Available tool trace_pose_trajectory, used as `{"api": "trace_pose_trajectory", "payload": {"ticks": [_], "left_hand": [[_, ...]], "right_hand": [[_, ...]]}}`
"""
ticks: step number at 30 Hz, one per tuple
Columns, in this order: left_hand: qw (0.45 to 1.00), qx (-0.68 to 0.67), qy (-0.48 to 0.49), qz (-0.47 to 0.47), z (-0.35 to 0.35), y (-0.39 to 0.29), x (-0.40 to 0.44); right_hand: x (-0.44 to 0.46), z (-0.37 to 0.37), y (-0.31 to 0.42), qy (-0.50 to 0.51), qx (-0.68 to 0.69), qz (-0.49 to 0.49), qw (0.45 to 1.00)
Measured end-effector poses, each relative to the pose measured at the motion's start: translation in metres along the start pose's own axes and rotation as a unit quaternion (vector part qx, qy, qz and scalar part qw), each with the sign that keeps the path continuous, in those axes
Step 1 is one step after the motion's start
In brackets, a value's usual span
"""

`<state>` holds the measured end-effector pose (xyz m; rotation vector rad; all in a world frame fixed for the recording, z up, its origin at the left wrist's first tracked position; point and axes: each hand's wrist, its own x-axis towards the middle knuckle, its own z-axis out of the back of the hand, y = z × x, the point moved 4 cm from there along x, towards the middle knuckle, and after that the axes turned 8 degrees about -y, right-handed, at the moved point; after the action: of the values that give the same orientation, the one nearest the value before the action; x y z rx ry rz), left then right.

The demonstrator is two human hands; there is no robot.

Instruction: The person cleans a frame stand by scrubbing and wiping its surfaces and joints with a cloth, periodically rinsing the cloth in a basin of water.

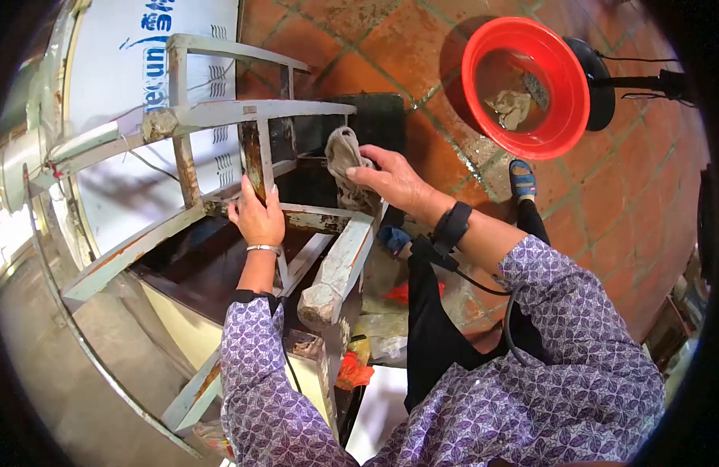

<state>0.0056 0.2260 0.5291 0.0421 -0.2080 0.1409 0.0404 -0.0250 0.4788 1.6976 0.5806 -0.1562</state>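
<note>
A wooden frame [211, 115] with worn, peeling pale paint and several rails and legs stands tilted in front of me at the left. My left hand [258, 222] is closed around one of its slats [254, 156], thumb on one side and fingers on the other. A damp-looking grey-beige rag [345, 159] hangs bunched in my right hand [397, 183], between thumb and fingers. The rag is beside the frame's right end, just above a thick leg [336, 268]; whether it touches the wood I cannot tell.
A red basin [472, 78] with murky water, a beige cloth [511, 109] and a dark grey scrubber [535, 90] sits on the tiled floor [608, 179]. Behind it is a black round base [597, 78]. A white printed panel [110, 78] leans at the left.
</note>
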Motion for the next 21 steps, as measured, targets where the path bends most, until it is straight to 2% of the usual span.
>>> {"api": "trace_pose_trajectory", "payload": {"ticks": [2, 3, 4, 8, 10, 11, 15, 16, 19, 21], "left_hand": [[1.0, -0.024, -0.014, 0.001, -0.006, 0.002, 0.002], [0.999, -0.043, -0.03, -0.003, -0.006, 0.003, 0.004], [0.996, -0.053, -0.072, -0.012, -0.004, 0.0, 0.005], [0.992, -0.088, -0.09, 0.002, -0.006, 0.004, 0.004], [0.993, -0.095, -0.069, 0.014, -0.005, 0.002, 0.005], [0.993, -0.099, -0.053, 0.026, -0.006, 0.004, 0.004], [0.994, -0.093, -0.042, 0.024, -0.014, 0.013, 0.001], [0.993, -0.101, -0.057, 0.027, -0.011, 0.013, -0.001], [0.99, -0.126, -0.064, 0.011, -0.009, 0.009, 0.001], [0.992, -0.105, -0.069, 0.008, -0.005, 0.007, 0.001]], "right_hand": [[0.016, -0.009, 0.003, 0.005, 0.016, 0.019, 1.0], [0.026, -0.014, 0.008, 0.007, 0.015, 0.066, 0.998], [0.035, -0.022, 0.018, -0.001, 0.032, 0.059, 0.998], [0.084, -0.069, 0.039, 0.032, 0.031, 0.038, 0.998], [0.093, -0.092, 0.044, 0.06, -0.064, 0.067, 0.994], [0.09, -0.097, 0.05, 0.017, -0.158, 0.192, 0.969], [0.071, -0.119, 0.013, 0.203, -0.206, 0.166, 0.943], [0.072, -0.119, 0.016, 0.214, -0.198, 0.157, 0.944], [0.09, -0.109, 0.03, 0.187, -0.252, 0.208, 0.927], [0.117, -0.087, 0.044, 0.1, -0.19, 0.113, 0.97]]}}
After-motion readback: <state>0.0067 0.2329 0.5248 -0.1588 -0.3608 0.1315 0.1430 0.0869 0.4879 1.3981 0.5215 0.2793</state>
